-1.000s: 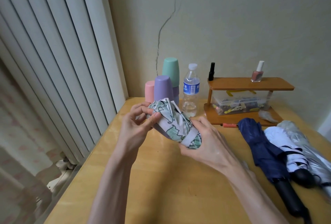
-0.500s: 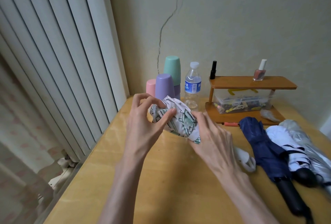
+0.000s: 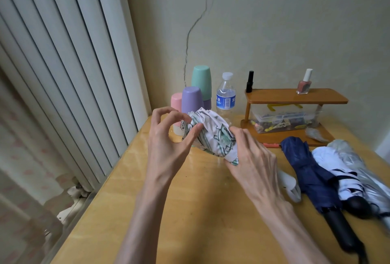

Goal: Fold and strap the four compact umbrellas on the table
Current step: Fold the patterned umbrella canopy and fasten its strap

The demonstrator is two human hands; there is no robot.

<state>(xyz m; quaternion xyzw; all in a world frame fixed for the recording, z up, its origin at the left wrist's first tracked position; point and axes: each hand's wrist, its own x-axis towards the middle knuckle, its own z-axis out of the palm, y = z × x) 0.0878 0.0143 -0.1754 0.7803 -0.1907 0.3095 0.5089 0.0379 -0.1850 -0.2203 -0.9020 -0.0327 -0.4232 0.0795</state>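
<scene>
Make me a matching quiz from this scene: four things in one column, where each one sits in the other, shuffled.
Things:
1. patterned umbrella
2. navy umbrella
3. nail polish
4. clear box

Places:
A. standing on the top shelf
B. lying on the table
C. under the top shelf
D. held between the left hand and right hand

Pairs: 1-D, 2-B, 3-A, 4-C

Four umbrellas; four cups; one water bottle; two nail-polish bottles; one clear box; one wooden shelf.
</scene>
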